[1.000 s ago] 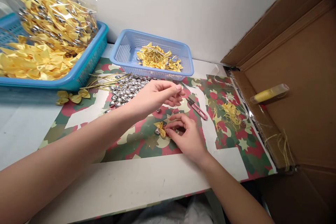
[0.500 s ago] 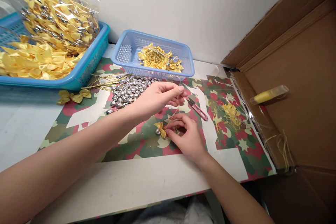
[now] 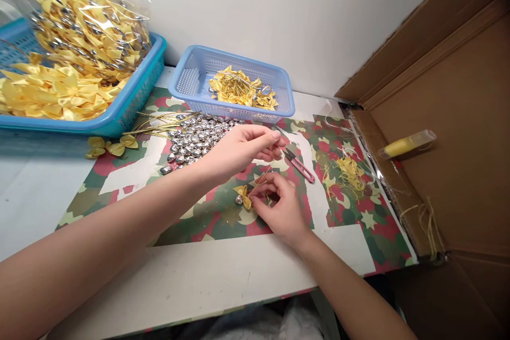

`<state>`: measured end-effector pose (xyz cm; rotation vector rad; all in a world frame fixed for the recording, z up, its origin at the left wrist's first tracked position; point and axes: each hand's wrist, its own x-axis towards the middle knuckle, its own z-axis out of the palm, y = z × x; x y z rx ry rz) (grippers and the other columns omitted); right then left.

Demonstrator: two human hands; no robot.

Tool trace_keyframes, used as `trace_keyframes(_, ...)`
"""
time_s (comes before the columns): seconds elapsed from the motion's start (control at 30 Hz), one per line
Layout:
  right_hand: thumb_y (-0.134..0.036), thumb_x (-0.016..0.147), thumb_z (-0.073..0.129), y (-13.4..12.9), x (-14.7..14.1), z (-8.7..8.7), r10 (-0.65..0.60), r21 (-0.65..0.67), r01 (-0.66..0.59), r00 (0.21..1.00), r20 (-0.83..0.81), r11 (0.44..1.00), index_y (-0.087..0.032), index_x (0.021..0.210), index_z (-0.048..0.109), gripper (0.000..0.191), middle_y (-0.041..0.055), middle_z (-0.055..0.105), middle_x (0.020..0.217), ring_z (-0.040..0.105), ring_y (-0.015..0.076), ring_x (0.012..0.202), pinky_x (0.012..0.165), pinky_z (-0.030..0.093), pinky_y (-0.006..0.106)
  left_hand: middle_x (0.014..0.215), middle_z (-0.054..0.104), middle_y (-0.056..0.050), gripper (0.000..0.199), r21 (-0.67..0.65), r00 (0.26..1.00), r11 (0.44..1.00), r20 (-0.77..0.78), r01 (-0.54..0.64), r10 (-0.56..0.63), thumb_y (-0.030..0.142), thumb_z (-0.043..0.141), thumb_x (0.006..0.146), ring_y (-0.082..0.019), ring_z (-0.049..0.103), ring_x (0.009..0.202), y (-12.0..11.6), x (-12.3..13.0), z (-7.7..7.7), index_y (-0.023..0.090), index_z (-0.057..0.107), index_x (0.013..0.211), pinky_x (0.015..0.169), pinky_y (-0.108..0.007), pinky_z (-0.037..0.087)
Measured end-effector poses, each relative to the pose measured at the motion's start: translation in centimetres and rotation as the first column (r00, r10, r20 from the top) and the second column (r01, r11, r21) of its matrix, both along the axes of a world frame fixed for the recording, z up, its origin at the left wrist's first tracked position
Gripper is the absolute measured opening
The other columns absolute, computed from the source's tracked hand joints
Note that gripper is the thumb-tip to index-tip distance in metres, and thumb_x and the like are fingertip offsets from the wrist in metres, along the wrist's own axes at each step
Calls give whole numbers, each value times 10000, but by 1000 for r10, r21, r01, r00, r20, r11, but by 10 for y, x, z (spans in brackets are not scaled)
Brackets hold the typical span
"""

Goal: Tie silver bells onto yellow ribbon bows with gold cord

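My right hand [image 3: 281, 204] pinches a small yellow ribbon bow [image 3: 247, 203] low over the camouflage-patterned sheet. A shiny silver bell-like bead [image 3: 238, 200] sits against the bow's left side. From the bow a thin gold cord [image 3: 262, 176] slants up towards my left hand [image 3: 257, 143]. That hand is held higher, thumb and fingers closed in a pinch at the cord's upper end; its fingertips partly cover the grip. Pink-handled thread snips [image 3: 300, 166] lie on the sheet just right of both hands.
Silver beads [image 3: 195, 141] are heaped behind my left forearm, beside gold cords [image 3: 159, 123]. A small blue basket [image 3: 183, 93] and a larger one [image 3: 107, 126] hold yellow bows. Cord scraps [image 3: 350, 175] lie to the right, near a cardboard wall [image 3: 458, 90] with a yellow tube [image 3: 408, 144].
Hardly anything differs. Both hands keep their places and grips, with the bow shifted only very slightly.
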<state>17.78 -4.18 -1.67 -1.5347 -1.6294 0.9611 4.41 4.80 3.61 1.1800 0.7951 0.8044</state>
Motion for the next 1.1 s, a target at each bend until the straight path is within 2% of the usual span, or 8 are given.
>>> trace_keyframes(0.2,-157,744,640,0,-2,0,-8,11,7,1000,30,1000,-239,907,560,199,1,725,764,665,213,845,818,462,372,790,727,-22,241,-2,999,1000,35,-13,13,405,676,820,-114,676,743,0,2,-1,171,727,790,786,-256,556)
trace_keyframes(0.6,-227,793,629,2,-1,10,-36,17,35,995,90,999,-234,776,681,55,15,680,738,574,196,771,808,413,391,709,677,-5,285,14,996,1000,-84,28,-26,429,640,828,-88,604,635,1,-1,2,163,677,733,599,-186,479)
trace_keyframes(0.7,-259,813,642,2,-3,9,-34,20,31,990,140,999,-238,738,681,87,4,664,692,570,202,786,820,388,394,750,693,-21,324,73,981,996,-190,45,-30,454,590,843,-98,590,599,3,-3,3,167,670,717,546,-203,437)
trace_keyframes(0.77,-263,798,664,2,-5,8,-36,26,32,984,173,999,-236,710,672,92,-10,634,644,557,194,761,835,368,397,721,682,-22,345,202,934,977,-357,63,14,460,545,857,-107,550,544,6,-6,3,174,676,717,515,-229,395)
trace_keyframes(0.87,-235,770,672,2,-7,6,-33,20,30,979,202,999,-236,691,659,80,-24,603,616,547,186,754,848,344,397,629,637,-28,326,472,742,858,-647,205,178,403,512,864,-153,535,559,11,-13,-1,184,697,709,575,-278,391)
trace_keyframes(0.97,-220,754,657,2,-8,5,-28,21,24,977,211,999,-238,701,656,56,-28,593,614,545,186,763,844,336,392,821,677,-96,250,596,549,692,-765,407,336,307,521,838,-241,591,795,16,-20,-5,173,731,860,714,-327,428)
trace_keyframes(1.03,-209,745,647,1,-8,5,-21,25,16,977,212,1000,-238,714,660,45,-30,591,618,542,184,764,839,334,388,996,659,-134,277,627,500,597,-772,500,392,242,543,800,-276,570,927,17,-24,-6,162,715,1002,777,-351,436)
trace_keyframes(1.1,-184,741,625,1,-6,6,-11,28,5,977,211,1000,-238,728,664,67,-31,587,618,535,179,757,830,333,382,1020,641,-121,280,604,520,527,-793,598,318,207,547,781,-263,557,944,17,-29,-5,178,716,1003,794,-342,435)
